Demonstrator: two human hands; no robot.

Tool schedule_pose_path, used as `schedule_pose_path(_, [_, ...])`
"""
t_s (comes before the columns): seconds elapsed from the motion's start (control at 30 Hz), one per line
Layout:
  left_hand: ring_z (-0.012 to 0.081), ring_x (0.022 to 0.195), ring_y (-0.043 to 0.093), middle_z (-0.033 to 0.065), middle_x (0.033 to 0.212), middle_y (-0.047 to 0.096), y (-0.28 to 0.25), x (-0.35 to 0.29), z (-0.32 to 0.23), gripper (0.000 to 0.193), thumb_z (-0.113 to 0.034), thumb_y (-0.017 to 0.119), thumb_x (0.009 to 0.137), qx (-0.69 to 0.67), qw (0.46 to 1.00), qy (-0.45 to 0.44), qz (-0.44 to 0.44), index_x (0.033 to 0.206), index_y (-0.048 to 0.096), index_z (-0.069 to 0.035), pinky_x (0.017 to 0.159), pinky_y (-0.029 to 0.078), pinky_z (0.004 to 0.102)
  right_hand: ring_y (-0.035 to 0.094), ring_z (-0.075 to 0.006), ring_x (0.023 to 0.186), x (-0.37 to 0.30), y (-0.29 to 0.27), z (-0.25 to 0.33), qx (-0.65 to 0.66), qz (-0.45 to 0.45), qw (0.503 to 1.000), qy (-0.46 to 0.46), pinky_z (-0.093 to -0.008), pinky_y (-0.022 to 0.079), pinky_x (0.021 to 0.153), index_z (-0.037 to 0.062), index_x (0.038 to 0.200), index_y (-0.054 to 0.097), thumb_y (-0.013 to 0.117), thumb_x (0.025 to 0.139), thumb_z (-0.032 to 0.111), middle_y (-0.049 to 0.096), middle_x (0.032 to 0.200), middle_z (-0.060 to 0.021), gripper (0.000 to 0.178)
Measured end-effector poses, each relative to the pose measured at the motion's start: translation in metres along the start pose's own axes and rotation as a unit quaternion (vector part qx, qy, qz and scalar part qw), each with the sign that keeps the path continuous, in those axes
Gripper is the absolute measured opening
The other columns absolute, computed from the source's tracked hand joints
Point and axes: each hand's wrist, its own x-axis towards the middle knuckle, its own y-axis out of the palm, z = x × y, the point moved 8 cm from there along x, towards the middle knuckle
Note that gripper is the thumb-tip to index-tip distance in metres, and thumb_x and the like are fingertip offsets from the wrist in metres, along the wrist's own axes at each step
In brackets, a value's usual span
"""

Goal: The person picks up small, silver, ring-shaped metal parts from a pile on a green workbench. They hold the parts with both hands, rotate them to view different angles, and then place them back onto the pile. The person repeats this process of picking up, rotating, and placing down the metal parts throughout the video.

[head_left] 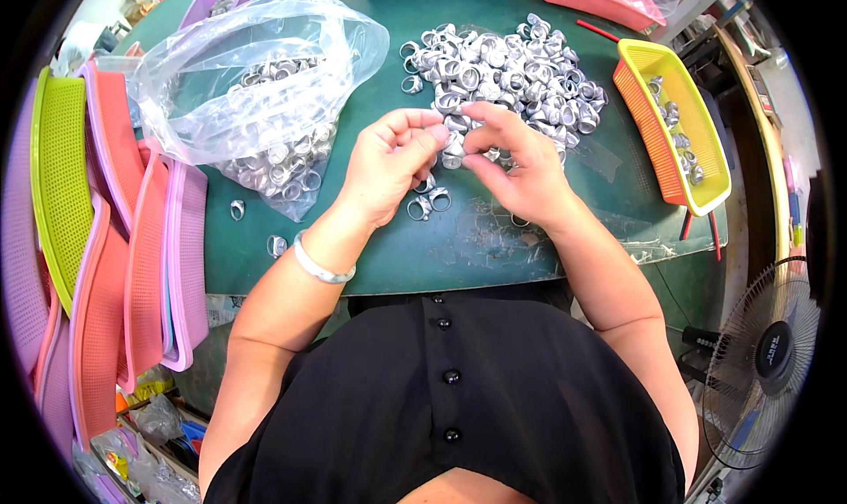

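A silver-coloured metal ring [453, 154] sits between my two hands, at the near edge of a loose heap of similar rings [494, 67]. My left hand [388, 161] is closed, thumb and forefinger pinched at the ring's left side; its other fingers curl under and their contents are partly hidden. From the right, my right hand [527, 164] curves its fingers and thumb to the same ring, its fingertips touching it. Just below my left hand, a few rings [430, 206] lie on the green tabletop [379, 270].
At left stands a clear plastic bag [291, 142] of rings, with two stray rings near it. Stacked pink, purple and green baskets [66, 195] line the left edge. A yellow-orange basket [657, 124] holding several rings is at right. A fan [768, 354] stands lower right.
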Motion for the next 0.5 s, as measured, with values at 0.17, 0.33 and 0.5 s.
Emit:
schedule_pose_path(0.17, [0.004,0.064,0.049,-0.0006,0.074,0.058,0.009,-0.003,-0.004,0.018,-0.01,0.068,0.076,0.072,0.996,0.043,0.026,0.091,0.063,0.0,0.055,0.04,0.0196,0.061,-0.019,0.076,-0.001,-0.001,0.002,0.044,-0.022,0.998,-0.024,-0.0286,0.047,0.07,0.0047,0.12,0.046,0.062,0.067,-0.009,0.061,0.081,-0.0062,0.056])
schedule_pose_path(0.33, [0.0087,0.062,0.049,0.0008,0.069,0.055,0.014,-0.014,-0.031,0.025,-0.005,0.07,0.069,0.256,0.927,0.273,-0.008,0.092,0.062,0.0,0.056,0.043,0.0241,0.058,-0.0178,0.083,-0.001,-0.001,-0.002,0.065,-0.026,0.998,-0.003,-0.0275,0.047,0.069,0.0044,0.125,0.041,0.062,0.068,-0.011,0.058,0.094,-0.0092,0.063])
schedule_pose_path(0.5, [0.0114,0.059,0.05,0.0031,0.066,0.052,0.019,-0.021,-0.041,0.029,-0.004,0.072,0.065,0.308,0.892,0.331,-0.016,0.092,0.062,-0.002,0.053,0.042,0.025,0.058,-0.0181,0.087,-0.002,0.003,-0.007,0.116,-0.027,0.993,-0.001,-0.0276,0.048,0.07,0.0052,0.129,0.036,0.061,0.068,-0.012,0.057,0.097,-0.0108,0.068])
